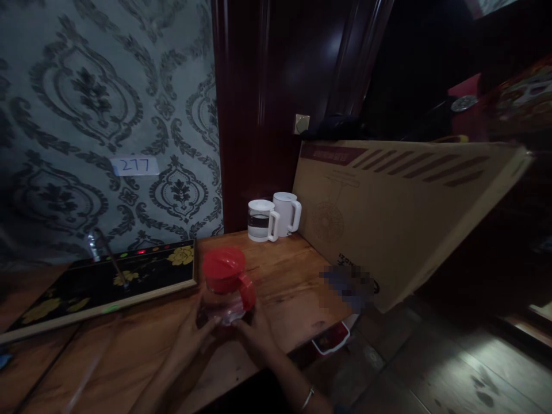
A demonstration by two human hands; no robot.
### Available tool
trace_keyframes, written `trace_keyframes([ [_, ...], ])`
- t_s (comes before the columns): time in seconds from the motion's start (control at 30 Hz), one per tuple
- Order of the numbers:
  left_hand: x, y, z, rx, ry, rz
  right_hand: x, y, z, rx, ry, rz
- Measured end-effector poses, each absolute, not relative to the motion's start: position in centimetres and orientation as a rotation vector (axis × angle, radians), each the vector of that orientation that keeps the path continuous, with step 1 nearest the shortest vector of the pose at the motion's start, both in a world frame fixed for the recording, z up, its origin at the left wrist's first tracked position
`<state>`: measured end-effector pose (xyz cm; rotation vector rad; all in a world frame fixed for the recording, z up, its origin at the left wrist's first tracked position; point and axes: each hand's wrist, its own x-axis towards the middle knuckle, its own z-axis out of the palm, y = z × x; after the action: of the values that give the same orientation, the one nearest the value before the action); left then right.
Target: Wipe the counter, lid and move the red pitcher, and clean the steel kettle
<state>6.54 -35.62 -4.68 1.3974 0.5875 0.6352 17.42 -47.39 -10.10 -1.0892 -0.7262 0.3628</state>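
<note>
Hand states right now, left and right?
Left hand: holding the pitcher, curled against its left side.
Right hand: holding the same pitcher from the right, below the handle.

Left of our grip we see a black tray (152,274) with yellow flowers (180,256); farther off, beyond the grip, a 277 label (135,166) on patterned wallpaper (95,95); rightward, a large cardboard box (383,213).
</note>
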Motion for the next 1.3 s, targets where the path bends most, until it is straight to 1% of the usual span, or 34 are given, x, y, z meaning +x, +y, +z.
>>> trace_keyframes([
  [0.17, 8.5, -34.6, -5.0, 1.486, 0.516, 0.653, 19.3, -46.6, -9.6, -1.041, -0.712, 0.436],
  [0.4, 12.1, -32.1, -6.6, 1.646, 0.46, 0.683, 24.4, -44.2, -11.6, -1.113, -0.762, 0.376],
  [0.57, 14.5, -30.9, -7.5, 1.659, 0.424, 0.734, 26.3, -43.1, -11.3, -1.202, -0.731, 0.296],
  [0.77, 16.0, -30.4, -8.4, 1.623, 0.442, 0.762, 24.4, -44.0, -11.9, -1.237, -0.587, 0.218],
  [0.97, 16.5, -30.5, -8.8, 1.572, 0.403, 0.788, 21.1, -45.1, -13.3, -1.265, -0.521, 0.36],
  [1.13, 15.7, -30.8, -8.4, 1.568, 0.416, 0.758, 21.1, -43.7, -12.2, -1.208, -0.626, 0.381],
  [1.3, 12.4, -31.5, -8.5, 1.603, 0.497, 0.757, 22.4, -42.6, -11.3, -1.366, -0.668, 0.355],
])
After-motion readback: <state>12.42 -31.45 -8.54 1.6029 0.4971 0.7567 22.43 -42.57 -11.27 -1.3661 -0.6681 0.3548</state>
